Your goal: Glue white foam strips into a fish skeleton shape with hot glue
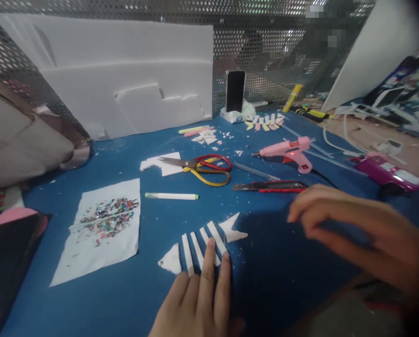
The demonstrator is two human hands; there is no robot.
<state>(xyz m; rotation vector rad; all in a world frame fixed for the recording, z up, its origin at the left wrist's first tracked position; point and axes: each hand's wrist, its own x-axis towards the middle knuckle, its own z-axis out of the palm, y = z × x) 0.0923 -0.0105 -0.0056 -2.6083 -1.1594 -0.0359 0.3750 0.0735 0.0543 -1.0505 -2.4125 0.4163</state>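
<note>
White pieces lie on the blue tabletop in the form of a fish skeleton: a triangular head piece (171, 260) with a small hole, several narrow strips (187, 252) side by side, and a notched tail piece (232, 228). My left hand (198, 295) lies palm down, two outstretched fingertips touching the strips nearest the tail. Its other fingers are bent near the strips' lower ends. To the right, my right hand (357, 229) hovers above the table, slightly blurred. Its fingers are loosely bent and apart, with nothing visible in them.
Beyond the pieces lie scissors (195, 164), a red utility knife (270, 186), a pink glue gun (289, 152) and a marker (172, 196). Paper with glittery flakes (64, 269) is at left. A phone (235, 91) stands behind. White board (142, 47) leans against perforated metal.
</note>
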